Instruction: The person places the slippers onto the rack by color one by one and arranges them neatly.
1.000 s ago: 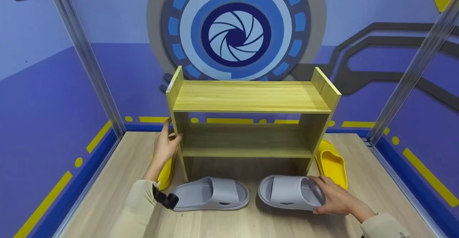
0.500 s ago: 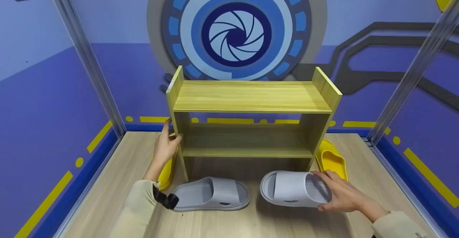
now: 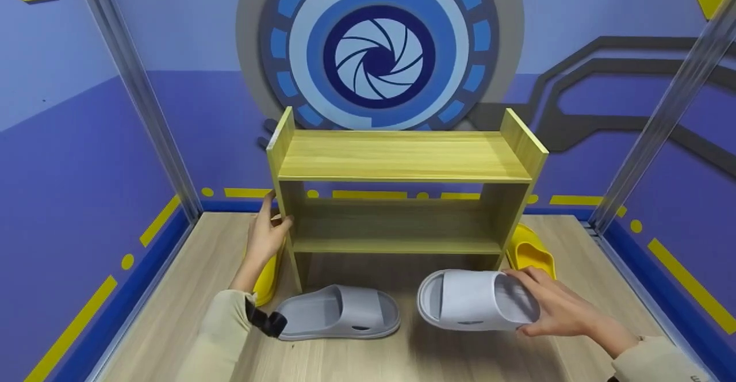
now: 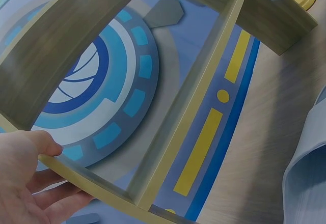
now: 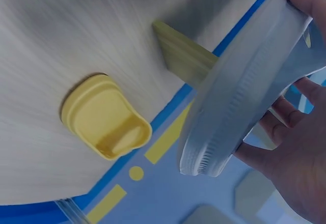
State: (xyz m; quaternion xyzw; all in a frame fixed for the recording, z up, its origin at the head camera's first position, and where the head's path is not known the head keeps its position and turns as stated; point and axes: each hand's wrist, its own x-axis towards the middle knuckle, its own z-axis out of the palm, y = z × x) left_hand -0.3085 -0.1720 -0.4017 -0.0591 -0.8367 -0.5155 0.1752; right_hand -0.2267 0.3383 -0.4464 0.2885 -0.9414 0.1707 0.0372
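My right hand point(image 3: 566, 307) grips a grey slide slipper point(image 3: 468, 298) by its heel end, toe pointing left, raised off the wooden floor with a shadow under it. The right wrist view shows the slipper's side point(image 5: 239, 91) with thumb and fingers on opposite edges. On the left, my left hand point(image 3: 266, 238) holds the side panel of a pale wooden shoe rack point(image 3: 397, 155), thumb on the front edge and fingers behind, as the left wrist view also shows. A second grey slipper point(image 3: 362, 310) lies on the floor before the rack, toe pointing right.
One yellow slipper point(image 3: 532, 258) stands right of the rack. Another yellow slipper point(image 3: 265, 281) is partly hidden behind my left forearm. Blue walls point(image 3: 195, 129) and metal posts point(image 3: 135, 94) enclose the wooden floor point(image 3: 339, 362).
My right hand has lifted the grey slipper off the floor and drawn it slightly to the right. The left hand, the rack and the other grey slipper have stayed put.
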